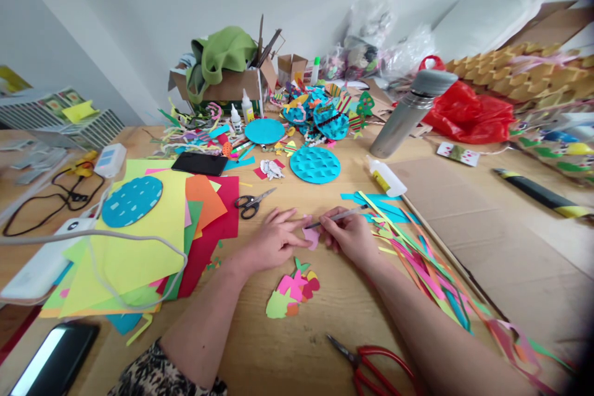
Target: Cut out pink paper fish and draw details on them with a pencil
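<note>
My right hand (348,238) grips a slim dark-tipped pen (346,213), its tip over a small light purple piece of paper (312,240). From the other side my left hand (275,240) lies flat with fingers spread, fingertips at the edge of that paper. Just below the hands is a loose group of cut paper shapes (291,288) in pink, green, red and orange. Small black-handled scissors (250,203) rest beyond my left hand, and red-handled scissors (364,364) lie near the front edge.
Coloured paper sheets (139,260) with a blue patterned disc (133,201) lie left. Paper strips (431,266) and a cardboard sheet (492,247) are on the right. A glue bottle (387,178), steel flask (408,114), textured blue disc (315,166) and black phone (199,164) stand or lie farther back.
</note>
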Available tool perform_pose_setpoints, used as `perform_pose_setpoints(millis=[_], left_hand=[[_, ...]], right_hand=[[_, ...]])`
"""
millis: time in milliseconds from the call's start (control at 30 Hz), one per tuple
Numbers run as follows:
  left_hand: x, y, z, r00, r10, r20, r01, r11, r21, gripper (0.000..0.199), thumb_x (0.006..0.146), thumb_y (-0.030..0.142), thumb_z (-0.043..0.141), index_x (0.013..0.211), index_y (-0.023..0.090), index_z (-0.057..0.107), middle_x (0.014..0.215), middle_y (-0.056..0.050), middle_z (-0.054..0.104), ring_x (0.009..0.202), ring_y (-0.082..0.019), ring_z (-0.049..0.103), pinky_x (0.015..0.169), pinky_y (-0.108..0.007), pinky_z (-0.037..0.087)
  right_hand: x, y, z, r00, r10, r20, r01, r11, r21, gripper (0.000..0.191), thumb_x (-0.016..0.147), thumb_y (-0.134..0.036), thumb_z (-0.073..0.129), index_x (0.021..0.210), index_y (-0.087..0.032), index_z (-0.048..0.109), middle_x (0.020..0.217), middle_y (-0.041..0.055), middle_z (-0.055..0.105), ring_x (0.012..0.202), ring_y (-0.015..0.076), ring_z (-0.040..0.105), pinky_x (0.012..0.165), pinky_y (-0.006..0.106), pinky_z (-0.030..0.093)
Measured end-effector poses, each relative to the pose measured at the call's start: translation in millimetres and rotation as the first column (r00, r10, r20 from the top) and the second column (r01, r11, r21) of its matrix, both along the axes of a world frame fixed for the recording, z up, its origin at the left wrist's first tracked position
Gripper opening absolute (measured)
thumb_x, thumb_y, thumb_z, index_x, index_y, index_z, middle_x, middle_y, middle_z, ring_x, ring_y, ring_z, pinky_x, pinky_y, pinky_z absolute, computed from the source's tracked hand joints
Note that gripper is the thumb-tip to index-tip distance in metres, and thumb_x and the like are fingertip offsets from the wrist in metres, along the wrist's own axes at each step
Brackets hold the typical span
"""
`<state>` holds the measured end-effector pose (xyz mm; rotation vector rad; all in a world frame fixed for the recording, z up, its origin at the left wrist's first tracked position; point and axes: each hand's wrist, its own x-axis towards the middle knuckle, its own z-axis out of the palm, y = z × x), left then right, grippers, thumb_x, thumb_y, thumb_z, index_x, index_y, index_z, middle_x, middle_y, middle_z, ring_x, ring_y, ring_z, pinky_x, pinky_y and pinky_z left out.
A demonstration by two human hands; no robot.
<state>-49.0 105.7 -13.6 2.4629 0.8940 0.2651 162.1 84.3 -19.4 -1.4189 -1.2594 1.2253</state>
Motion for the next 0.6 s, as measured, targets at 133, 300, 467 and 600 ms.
perform_pose_setpoints(millis=[133, 300, 467, 600], left_hand=[[-0.6, 0.2, 0.0, 1.000, -0.001, 0.007, 0.001, 1.000, 0.000, 0.052, 0.085, 0.002, 0.051, 0.117, 0.039, 0.070, 0.150, 0.006, 0.046, 0.146, -0.025, 0.030, 0.119, -0.053, 0.022], [-1.0, -0.9, 0.8, 1.000, -0.001, 0.006, 0.001, 1.000, 0.005, 0.051, 0.084, 0.003, 0.052, 0.116, 0.038, 0.071, 0.149, 0.006, 0.047, 0.146, -0.025, 0.030, 0.119, -0.054, 0.022], [-1.4, -0.6, 0.3, 1.000, -0.003, 0.012, 0.003, 1.000, 0.007, 0.052, 0.084, 0.003, 0.052, 0.116, 0.040, 0.071, 0.150, 0.007, 0.046, 0.146, -0.025, 0.031, 0.118, -0.053, 0.023], [-1.5, -0.3, -0.4, 1.000, 0.001, 0.015, -0.002, 1.000, 0.010, 0.051, 0.085, 0.004, 0.051, 0.116, 0.040, 0.071, 0.149, 0.008, 0.046, 0.146, -0.025, 0.030, 0.119, -0.052, 0.022]], right_hand=[[0.0, -0.2, 1.1, 1.000, -0.002, 0.007, 0.002, 1.000, -0.003, 0.046, 0.075, -0.062, 0.068, 0.075, -0.017, 0.057, 0.045, -0.0012, 0.060, 0.032, 0.0085, 0.048, 0.032, 0.018, 0.035], [-0.6, -0.7, 0.9, 1.000, -0.001, -0.002, 0.001, 1.000, 0.003, 0.045, 0.076, -0.061, 0.068, 0.074, -0.017, 0.057, 0.046, -0.0010, 0.060, 0.031, 0.0081, 0.046, 0.032, 0.018, 0.033], [-0.6, -0.4, 0.5, 1.000, 0.000, -0.001, 0.000, 1.000, 0.004, 0.045, 0.076, -0.062, 0.068, 0.074, -0.018, 0.057, 0.046, -0.0013, 0.060, 0.031, 0.0087, 0.047, 0.032, 0.019, 0.033], [-0.7, -0.1, 1.0, 1.000, 0.006, 0.006, -0.006, 1.000, 0.011, 0.045, 0.077, -0.062, 0.068, 0.074, -0.018, 0.057, 0.046, -0.0013, 0.060, 0.031, 0.0088, 0.047, 0.032, 0.019, 0.033]])
